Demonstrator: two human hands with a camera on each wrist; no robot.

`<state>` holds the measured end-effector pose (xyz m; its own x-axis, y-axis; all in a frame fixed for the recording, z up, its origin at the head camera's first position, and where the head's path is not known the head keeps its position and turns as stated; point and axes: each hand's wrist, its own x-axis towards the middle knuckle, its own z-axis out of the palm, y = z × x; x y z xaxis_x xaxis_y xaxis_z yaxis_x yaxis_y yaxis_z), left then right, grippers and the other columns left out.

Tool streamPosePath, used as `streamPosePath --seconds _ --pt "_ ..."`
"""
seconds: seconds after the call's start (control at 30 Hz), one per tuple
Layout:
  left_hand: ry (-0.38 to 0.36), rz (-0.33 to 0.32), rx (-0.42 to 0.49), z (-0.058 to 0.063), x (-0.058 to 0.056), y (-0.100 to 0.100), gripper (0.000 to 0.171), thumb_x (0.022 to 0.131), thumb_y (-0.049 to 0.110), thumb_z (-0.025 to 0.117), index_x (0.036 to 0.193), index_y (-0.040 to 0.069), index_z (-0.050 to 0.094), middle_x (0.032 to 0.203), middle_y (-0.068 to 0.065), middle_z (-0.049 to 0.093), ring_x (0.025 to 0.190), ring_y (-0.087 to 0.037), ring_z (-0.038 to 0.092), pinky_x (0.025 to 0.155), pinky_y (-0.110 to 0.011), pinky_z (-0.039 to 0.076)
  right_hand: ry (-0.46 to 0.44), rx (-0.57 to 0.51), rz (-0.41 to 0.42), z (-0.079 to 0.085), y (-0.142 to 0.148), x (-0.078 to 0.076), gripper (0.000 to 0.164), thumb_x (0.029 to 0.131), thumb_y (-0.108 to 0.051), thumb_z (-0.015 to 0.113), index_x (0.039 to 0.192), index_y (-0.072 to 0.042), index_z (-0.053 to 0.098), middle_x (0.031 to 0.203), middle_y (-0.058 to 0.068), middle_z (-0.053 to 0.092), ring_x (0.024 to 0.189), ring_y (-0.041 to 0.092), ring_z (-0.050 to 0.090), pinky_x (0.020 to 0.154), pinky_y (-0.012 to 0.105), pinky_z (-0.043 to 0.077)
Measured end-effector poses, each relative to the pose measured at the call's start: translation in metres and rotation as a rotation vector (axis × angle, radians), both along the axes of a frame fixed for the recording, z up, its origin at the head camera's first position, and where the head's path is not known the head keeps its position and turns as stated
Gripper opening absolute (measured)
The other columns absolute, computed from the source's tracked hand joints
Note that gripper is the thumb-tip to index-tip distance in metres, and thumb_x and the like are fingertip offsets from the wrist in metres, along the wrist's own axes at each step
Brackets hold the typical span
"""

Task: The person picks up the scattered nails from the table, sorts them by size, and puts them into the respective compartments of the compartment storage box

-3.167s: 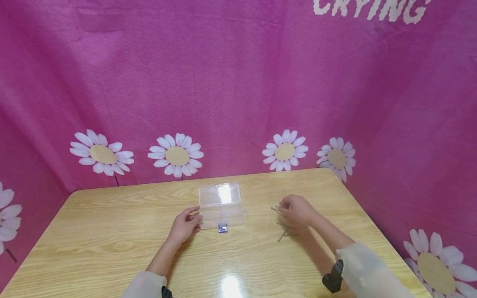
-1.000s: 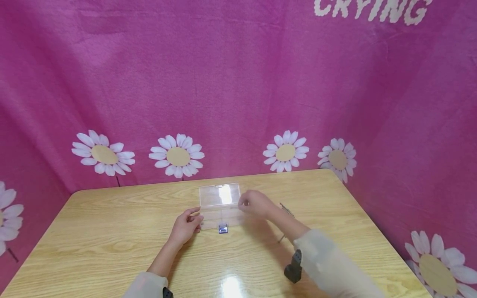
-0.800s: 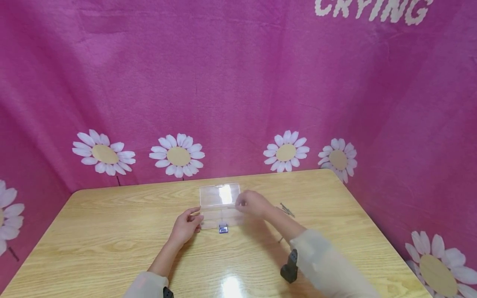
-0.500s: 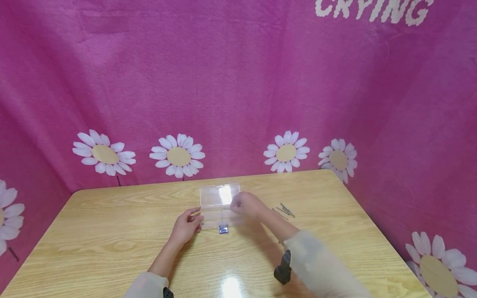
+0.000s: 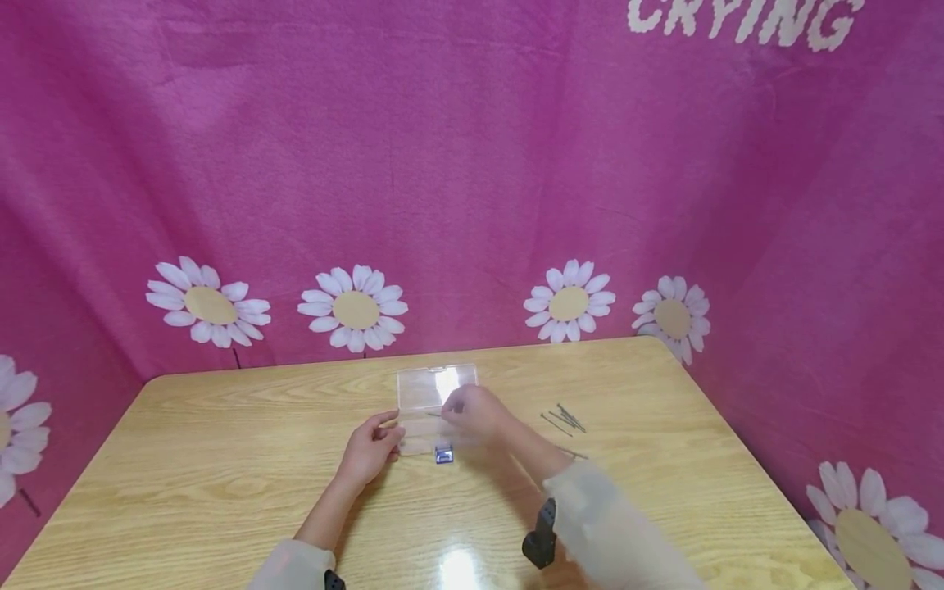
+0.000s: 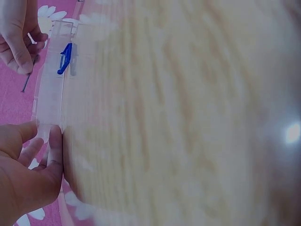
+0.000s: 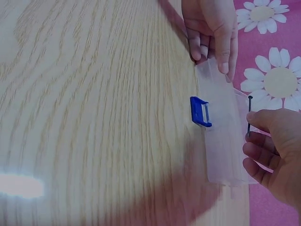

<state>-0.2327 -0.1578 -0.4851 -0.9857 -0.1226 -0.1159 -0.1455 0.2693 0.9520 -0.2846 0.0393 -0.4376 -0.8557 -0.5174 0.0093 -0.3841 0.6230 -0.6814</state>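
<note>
A clear plastic storage box lies on the wooden table with its lid tipped back and a blue latch at its front. At the box's left end, my left hand holds the edge between thumb and fingers. My right hand is over the box's right half. Between thumb and fingertips it pinches a thin, dark nail, whose flat head shows in the right wrist view. In the head view the nail's tip points left, over the back of the box.
To the right of the box lie several loose nails close together. One more nail lies nearer, partly behind the right sleeve. A pink cloth with daisies hangs behind the wooden table.
My right hand has gone from the loose nails on the right to above the box, carrying a nail, and has kept sliding left. My left hand has stayed at the box's left end.
</note>
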Motion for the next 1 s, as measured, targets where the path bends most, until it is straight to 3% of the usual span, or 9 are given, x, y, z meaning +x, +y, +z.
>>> streamPosePath --seconds 0.13,0.3,0.57,1.0 --pt "0.001 0.003 0.006 0.0 -0.001 0.0 0.04 0.092 0.008 0.058 0.13 -0.001 0.051 0.09 -0.015 0.062 0.067 -0.011 0.057 0.061 -0.024 0.055 -0.046 -0.051 -0.013 -0.003 -0.006 0.001 0.015 0.09 -0.013 0.059 0.093 -0.001 0.067 0.087 0.009 0.065 0.08 0.016 0.057 0.077 0.03 0.051" --pt "0.005 0.002 0.013 -0.002 -0.001 0.0 0.04 0.091 0.008 0.058 0.129 -0.002 0.051 0.089 -0.015 0.063 0.066 -0.01 0.057 0.061 -0.024 0.055 -0.025 -0.052 -0.027 -0.009 -0.015 -0.001 0.014 0.091 -0.014 0.058 0.089 -0.003 0.066 0.081 0.005 0.062 0.073 0.012 0.054 0.071 0.026 0.049" --pt "0.016 0.001 0.008 -0.003 -0.002 -0.001 0.04 0.092 0.008 0.058 0.129 -0.002 0.051 0.088 -0.015 0.064 0.066 -0.01 0.057 0.06 -0.024 0.055 0.029 -0.006 -0.058 -0.012 -0.024 -0.002 0.013 0.09 -0.017 0.059 0.09 -0.007 0.068 0.086 0.003 0.064 0.08 0.013 0.056 0.077 0.029 0.049" --pt "0.021 0.0 0.012 -0.004 -0.002 0.0 0.04 0.091 0.008 0.059 0.129 -0.002 0.052 0.085 -0.014 0.064 0.064 -0.009 0.057 0.06 -0.024 0.055 0.018 0.061 -0.072 -0.009 -0.031 0.0 0.013 0.09 -0.017 0.06 0.092 -0.008 0.069 0.089 0.003 0.066 0.082 0.013 0.057 0.079 0.03 0.05"
